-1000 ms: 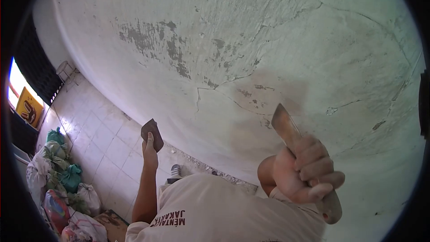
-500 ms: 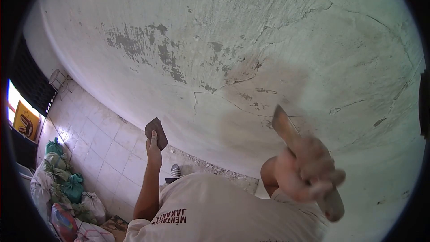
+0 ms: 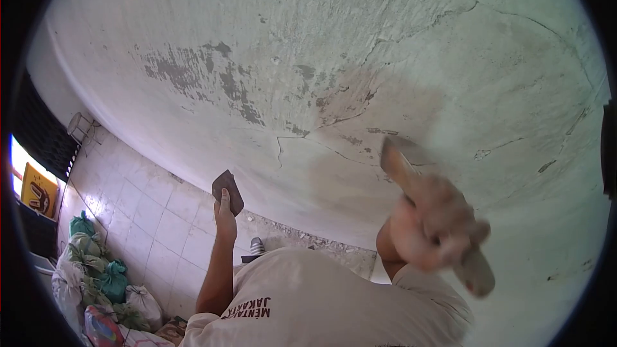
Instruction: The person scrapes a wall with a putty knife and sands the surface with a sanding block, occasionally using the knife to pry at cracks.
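Note:
My right hand (image 3: 437, 228) grips a scraper (image 3: 402, 167) by its wooden handle, the metal blade pressed against a pale, cracked wall (image 3: 360, 58). The hand and blade are motion-blurred. My left hand (image 3: 225, 213) is raised near the wall's lower part and holds a small dark brown sanding block (image 3: 227, 191) between thumb and fingers. Flaked grey patches (image 3: 212, 83) and thin cracks mark the wall above both hands.
A tiled floor (image 3: 154, 212) runs along the wall's foot, with rubble at the base. Several tied bags (image 3: 103, 276) lie at lower left. A wire stool (image 3: 82, 127) stands by the far corner. My foot (image 3: 256, 245) shows below.
The right hand has moved the scraper slightly left and up along the wall and turned blurry. The view shifted a little; the left hand stays raised with the block.

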`<state>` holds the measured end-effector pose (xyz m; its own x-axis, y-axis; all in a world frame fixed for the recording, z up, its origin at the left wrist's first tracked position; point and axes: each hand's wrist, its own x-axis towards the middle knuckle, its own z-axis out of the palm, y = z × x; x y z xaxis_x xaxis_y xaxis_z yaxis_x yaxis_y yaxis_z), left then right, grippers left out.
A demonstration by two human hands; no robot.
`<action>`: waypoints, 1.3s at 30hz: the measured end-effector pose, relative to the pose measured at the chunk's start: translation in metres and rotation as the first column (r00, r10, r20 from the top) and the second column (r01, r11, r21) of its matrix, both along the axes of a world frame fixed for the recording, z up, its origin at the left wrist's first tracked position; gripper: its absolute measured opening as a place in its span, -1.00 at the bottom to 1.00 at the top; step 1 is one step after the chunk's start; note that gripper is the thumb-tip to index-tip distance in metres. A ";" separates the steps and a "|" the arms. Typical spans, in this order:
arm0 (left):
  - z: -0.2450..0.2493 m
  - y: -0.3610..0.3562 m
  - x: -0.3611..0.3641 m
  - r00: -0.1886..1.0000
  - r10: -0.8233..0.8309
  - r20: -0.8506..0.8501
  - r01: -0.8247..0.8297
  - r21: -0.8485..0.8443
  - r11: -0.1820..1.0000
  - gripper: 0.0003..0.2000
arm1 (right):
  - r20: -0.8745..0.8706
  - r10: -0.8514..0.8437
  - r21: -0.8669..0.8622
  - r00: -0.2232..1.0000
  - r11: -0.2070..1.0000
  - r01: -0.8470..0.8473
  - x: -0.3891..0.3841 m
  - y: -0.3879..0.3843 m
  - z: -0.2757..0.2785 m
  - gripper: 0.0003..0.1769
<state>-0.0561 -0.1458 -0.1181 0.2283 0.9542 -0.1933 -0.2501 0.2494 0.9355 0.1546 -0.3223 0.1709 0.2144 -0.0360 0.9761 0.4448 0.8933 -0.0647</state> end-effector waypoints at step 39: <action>-0.008 0.010 0.002 0.999 -0.022 -0.044 0.021 -0.012 1.000 -0.48 | 0.001 -0.077 0.056 0.997 0.995 0.077 0.005 0.012 -0.002 -0.73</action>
<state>-0.0541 -0.1362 -0.1260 0.2396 0.9467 -0.2152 -0.2028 0.2655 0.9425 0.1594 -0.3103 0.1687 0.2060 -0.1068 0.9727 0.5122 0.8588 -0.0141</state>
